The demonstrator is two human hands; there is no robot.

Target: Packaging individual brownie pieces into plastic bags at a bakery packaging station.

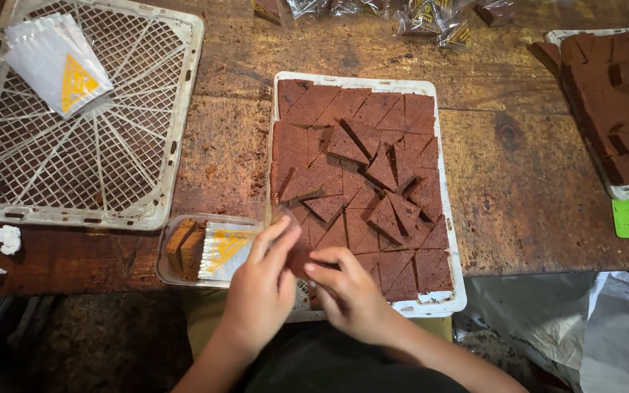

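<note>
Pinching from both sides, the fingertips of the left hand (262,287) and the right hand (349,295) close narrowly on one dark brown triangular cake piece (299,256), which sits at the near-left corner of the white rectangular plastic tray (447,218) of cut brown triangles. The left fingers lie almost straight along the piece's left edge, while the right thumb and forefinger curl in against its right side; most of the piece is hidden between them, so I cannot tell whether it is already lifted clear of its neighbours or only being worked loose. Doing this well, by my judgement, means a light, even squeeze on the flat cut faces rather than the thin tip, and a straight lift so crumbs do not tear from the slices packed just beside it. What shows of the piece suggests its long axis runs away from the person, toward the tray's far end, with the narrower end pointing that way, though the fingers cover too much to be sure. Just left of the tray, touching its near edge, a small clear plastic container (169,273) holds two lighter brown bars and a white wrapper with a yellow triangle print. Farther left of the tray lies a white lattice crate (176,153).
</note>
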